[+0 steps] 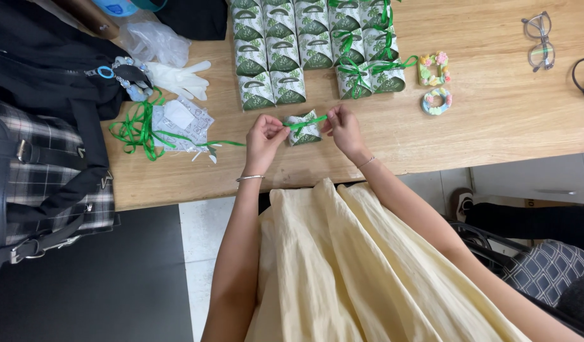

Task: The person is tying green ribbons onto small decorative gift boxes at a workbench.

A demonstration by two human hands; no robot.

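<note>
A small green-and-white gift box [304, 133] rests on the wooden table [482, 126] right in front of me. A green ribbon [304, 123] stretches across its top. My left hand [264, 138] pinches the ribbon's left end and my right hand [344, 125] pinches its right end, one on each side of the box. The ribbon's loose tail [222, 144] trails left toward a tangled green pile [137, 130].
Several matching boxes [282, 54] stand in rows behind, some tied with green ribbon [368, 69]. White gloves [178, 77], a plastic bag [154, 39] and dark bags [45, 95] lie left. Two flower rings [435, 85], glasses [539, 41] sit right.
</note>
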